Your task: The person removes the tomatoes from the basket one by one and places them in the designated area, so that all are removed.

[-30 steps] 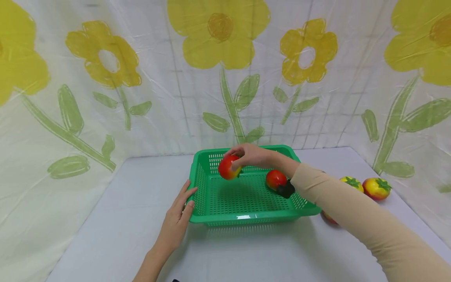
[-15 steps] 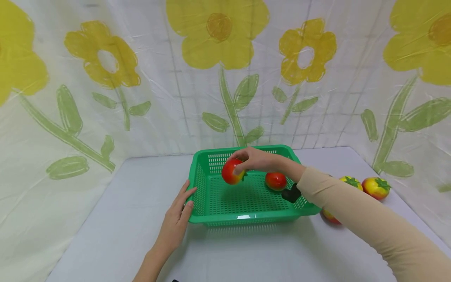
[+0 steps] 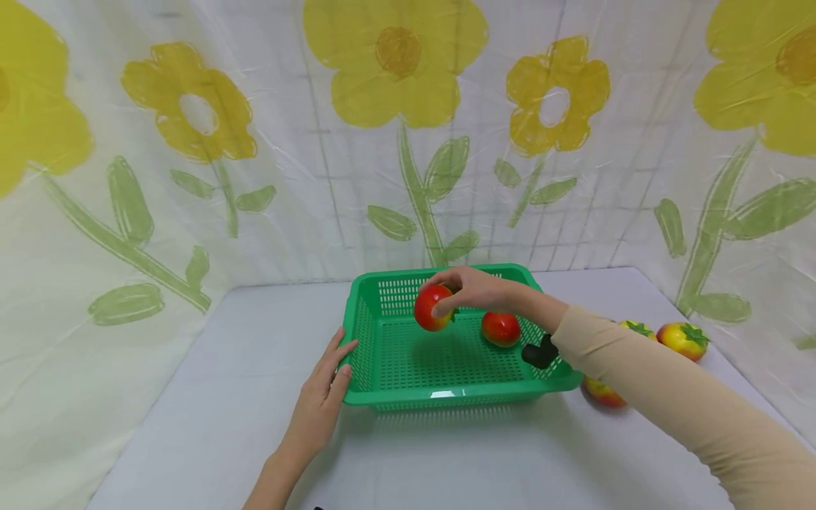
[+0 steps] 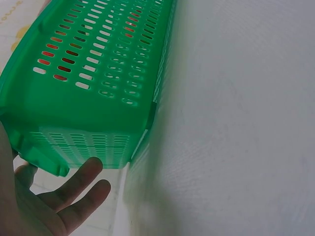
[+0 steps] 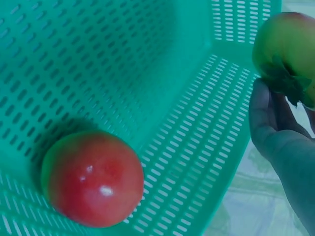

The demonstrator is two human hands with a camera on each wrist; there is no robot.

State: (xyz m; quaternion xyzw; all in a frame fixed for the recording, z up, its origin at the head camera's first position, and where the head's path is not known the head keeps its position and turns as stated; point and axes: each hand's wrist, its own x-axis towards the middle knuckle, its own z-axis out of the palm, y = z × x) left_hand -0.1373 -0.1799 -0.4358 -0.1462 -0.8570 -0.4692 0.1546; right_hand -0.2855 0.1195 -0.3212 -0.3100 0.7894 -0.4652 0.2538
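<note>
My right hand [image 3: 468,289] holds a red tomato [image 3: 431,309] between thumb and fingers, over the inside of a green plastic basket [image 3: 446,391]. In the right wrist view, the held tomato [image 5: 288,46] shows its yellow-green end and dark green leafy top. Another red tomato [image 3: 500,329] lies on the basket floor at the right side. My left hand [image 3: 319,397] rests at the basket's left rim with fingers fairly straight. Seen from the left wrist, two fingers [image 4: 81,179] stretch out beside the basket's outer wall.
Several yellow-and-red tomatoes with green tops, one of them a tomato [image 3: 682,341] near the table's right edge, lie right of the basket, partly behind my right sleeve [image 3: 663,397]. A flower-printed curtain [image 3: 287,212] hangs behind the white table [image 3: 255,354].
My right hand has shifted to the right and slightly down inside the basket, carrying the tomato. The left hand and the basket have stayed in place.
</note>
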